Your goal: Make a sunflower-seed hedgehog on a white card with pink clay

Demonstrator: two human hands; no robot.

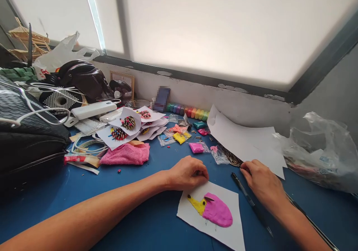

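Note:
A white sheet (233,200) bears a clay hedgehog with a pink body (219,210) and a yellow head (198,206); one striped seed sticks up where the two colours meet. My left hand (188,173) is curled closed at the sheet's top edge, and whatever its fingers hold is hidden. To the right, my right hand (261,182) pinches with thumb and forefinger at the near end of a pile of sunflower seeds (229,156), on what looks like a single seed. Part of the pile lies under a larger white paper (246,137). A black pen (247,197) lies between sheet and right hand.
Clay packets, pink (196,147) and yellow (181,137), lie beyond my hands. Finished hedgehog pictures (128,123) are stacked at the left, behind a pink cloth (125,154). A black bag (30,139) stands far left, a clear plastic bag (327,154) at right.

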